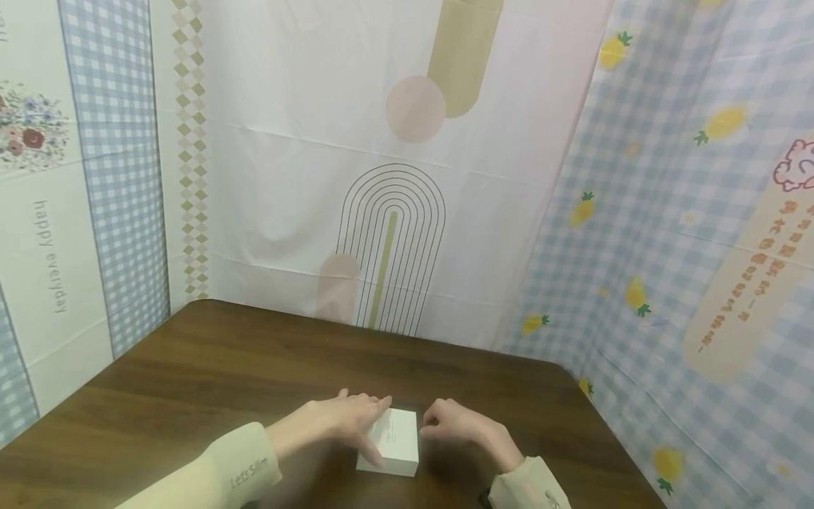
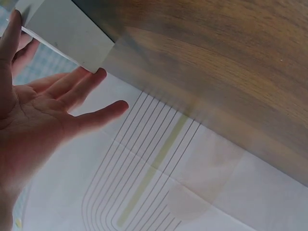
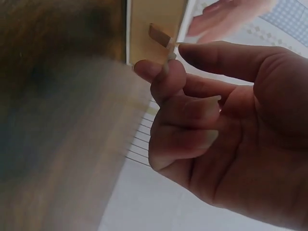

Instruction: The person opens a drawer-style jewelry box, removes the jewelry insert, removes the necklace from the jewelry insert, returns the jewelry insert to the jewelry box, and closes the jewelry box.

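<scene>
A white box [image 1: 400, 438] with faint print on its top lies on the dark wood table. My left hand [image 1: 356, 420] holds it from the left, thumb toward the near edge and fingers toward the far one. The left wrist view shows fingertips against the edge of the box [image 2: 72, 33] and one finger apart from it. My right hand [image 1: 461, 428] is at the box's right side, fingers curled. In the right wrist view, its thumb and index finger pinch the end of a small brown tab [image 3: 159, 36] on a tan panel [image 3: 149, 12] framed by white edges.
The wood table [image 1: 254, 360] extends around the box on all sides. Behind it hangs a pale cloth [image 1: 286, 198] with arch lines. Checked cloths stand at the left [image 1: 117, 141] and at the right, the latter [image 1: 572, 283] with pineapples on it.
</scene>
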Demonstrator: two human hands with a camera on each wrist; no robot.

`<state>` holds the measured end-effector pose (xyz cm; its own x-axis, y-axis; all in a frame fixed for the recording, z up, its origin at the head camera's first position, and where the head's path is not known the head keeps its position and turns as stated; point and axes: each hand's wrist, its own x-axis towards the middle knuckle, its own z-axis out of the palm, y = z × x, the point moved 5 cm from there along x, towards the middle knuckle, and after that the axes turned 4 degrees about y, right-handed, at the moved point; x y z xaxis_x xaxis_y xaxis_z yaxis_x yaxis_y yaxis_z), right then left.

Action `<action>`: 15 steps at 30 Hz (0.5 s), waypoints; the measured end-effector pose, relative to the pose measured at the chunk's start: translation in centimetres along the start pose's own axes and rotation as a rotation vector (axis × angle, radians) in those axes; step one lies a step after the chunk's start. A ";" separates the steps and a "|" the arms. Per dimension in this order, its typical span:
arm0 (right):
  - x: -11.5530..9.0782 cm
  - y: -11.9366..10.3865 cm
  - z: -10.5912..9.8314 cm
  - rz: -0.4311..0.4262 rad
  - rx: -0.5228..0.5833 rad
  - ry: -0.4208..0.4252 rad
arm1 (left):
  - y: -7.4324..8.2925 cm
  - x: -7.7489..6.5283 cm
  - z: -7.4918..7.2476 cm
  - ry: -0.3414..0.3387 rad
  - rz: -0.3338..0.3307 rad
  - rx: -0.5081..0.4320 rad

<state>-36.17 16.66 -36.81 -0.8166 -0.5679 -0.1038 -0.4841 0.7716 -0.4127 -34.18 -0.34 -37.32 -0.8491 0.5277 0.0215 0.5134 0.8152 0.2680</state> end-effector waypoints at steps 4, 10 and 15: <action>0.5 0.3 0.6 0.003 0.030 -0.030 | -0.1 0.1 0.0 -0.003 -0.003 -0.014; 1.1 0.6 1.2 0.025 0.047 -0.064 | -0.2 0.2 0.1 0.007 -0.002 -0.028; 1.3 0.6 1.7 0.049 0.051 -0.080 | -0.1 0.1 0.1 0.008 -0.008 -0.038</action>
<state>-36.95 15.90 -38.72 -0.8101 -0.5528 -0.1956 -0.4265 0.7844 -0.4504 -34.30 -0.39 -37.47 -0.8543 0.5192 0.0264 0.5016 0.8099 0.3042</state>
